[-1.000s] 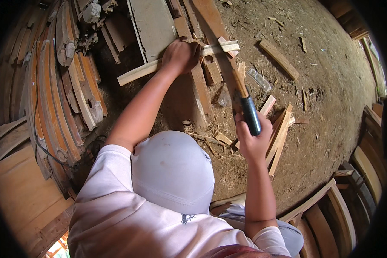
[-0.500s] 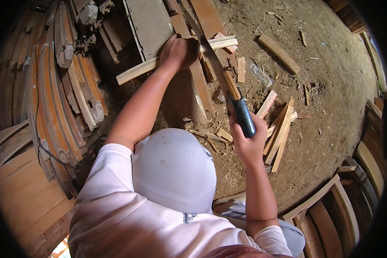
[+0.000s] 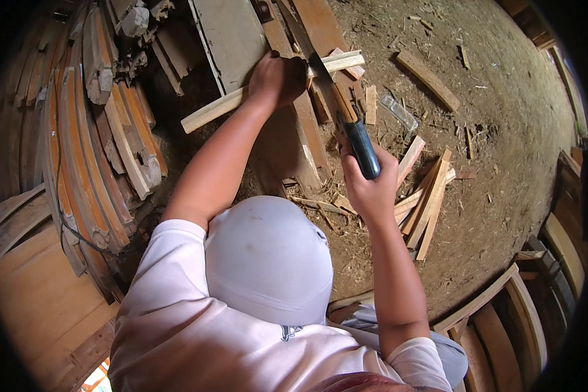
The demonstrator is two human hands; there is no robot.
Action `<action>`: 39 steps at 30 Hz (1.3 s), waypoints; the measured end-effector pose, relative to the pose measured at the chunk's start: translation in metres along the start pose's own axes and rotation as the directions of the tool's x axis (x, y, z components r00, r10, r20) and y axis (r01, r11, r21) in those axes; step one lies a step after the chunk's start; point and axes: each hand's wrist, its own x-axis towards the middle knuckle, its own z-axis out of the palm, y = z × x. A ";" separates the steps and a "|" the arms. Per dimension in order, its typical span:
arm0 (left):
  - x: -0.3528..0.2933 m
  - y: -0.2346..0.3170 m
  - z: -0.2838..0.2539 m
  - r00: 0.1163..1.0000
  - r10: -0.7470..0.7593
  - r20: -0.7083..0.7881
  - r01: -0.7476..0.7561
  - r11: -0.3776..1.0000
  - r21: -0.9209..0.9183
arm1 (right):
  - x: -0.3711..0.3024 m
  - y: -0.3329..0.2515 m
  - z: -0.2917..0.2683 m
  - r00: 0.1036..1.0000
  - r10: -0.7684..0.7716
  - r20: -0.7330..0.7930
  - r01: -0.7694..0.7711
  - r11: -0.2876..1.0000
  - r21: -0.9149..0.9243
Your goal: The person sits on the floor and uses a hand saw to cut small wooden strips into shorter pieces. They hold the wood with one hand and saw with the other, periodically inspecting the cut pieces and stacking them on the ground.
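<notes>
My left hand [image 3: 277,80] is closed over a pale wooden strip [image 3: 213,112], pressing it across the boards at the upper middle. To its right, my right hand [image 3: 372,184] grips the dark handle of a handsaw [image 3: 363,151]. The saw's long blade slants up and left from a wood-coloured section, crossing the strip just right of my left hand. The strip's right end sticks out past the blade. How deep the teeth sit in the wood cannot be made out. Under the strip lie a wide greyish board [image 3: 232,42] and a brown plank [image 3: 320,26].
Curved timber pieces [image 3: 78,150] are stacked at the left. Several thin offcuts [image 3: 431,202] lie on the dirt floor [image 3: 503,130], with a short plank [image 3: 428,80] and a clear plastic piece [image 3: 398,112] beyond. Wooden frames [image 3: 496,346] stand at the lower right. My grey-covered knee [image 3: 268,255] is below the boards.
My right hand and the saw have moved forward and slightly left along the blade's line. My left hand stays on the strip; the whole view has shifted slightly.
</notes>
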 end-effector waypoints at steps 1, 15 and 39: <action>-0.001 0.001 -0.003 1.000 -0.005 0.015 0.005 1.000 0.010 | -0.002 0.001 -0.003 1.000 0.010 -0.003 -0.010 1.000 -0.008; -0.002 -0.005 0.005 0.998 -0.064 -0.003 0.063 0.993 -0.102 | 0.005 0.006 -0.004 1.000 0.011 0.003 -0.011 1.000 0.002; -0.008 -0.020 0.026 0.979 -0.169 0.109 0.174 0.984 -0.037 | -0.056 0.010 -0.051 0.995 -0.085 0.045 0.090 0.988 -0.126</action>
